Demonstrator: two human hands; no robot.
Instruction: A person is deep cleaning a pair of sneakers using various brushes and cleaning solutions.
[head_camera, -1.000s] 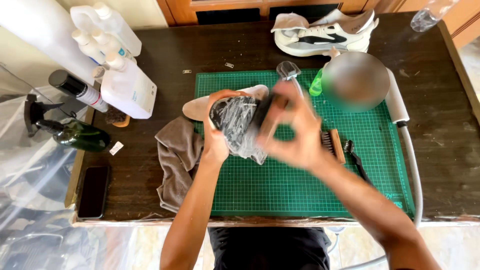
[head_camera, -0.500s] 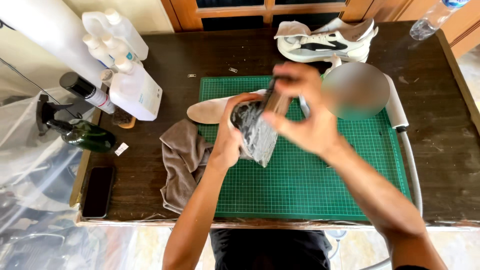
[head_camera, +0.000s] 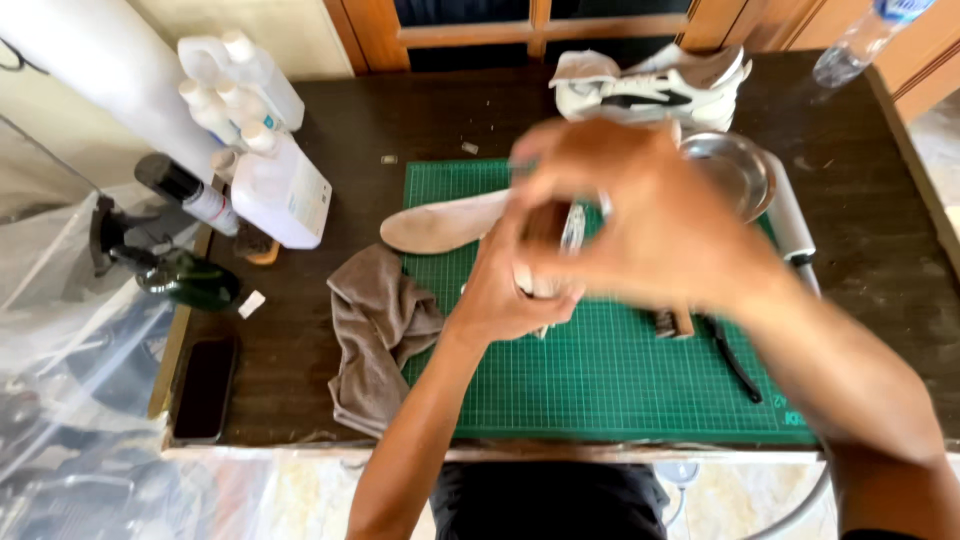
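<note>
Dark table (head_camera: 400, 110) carries a green cutting mat (head_camera: 620, 390) along its near edge; above the mat's centre, the blurred right hand (head_camera: 650, 215) and left hand (head_camera: 515, 295) jointly clasp a crumpled clear plastic wrap (head_camera: 572, 232)

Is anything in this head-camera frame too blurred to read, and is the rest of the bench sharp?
Head view: the right hand is motion-smeared, hiding what it and the left hand grip; only a clear sliver shows. The green cutting mat, grey cloth and white sneaker are sharp, evenly lit.
</note>
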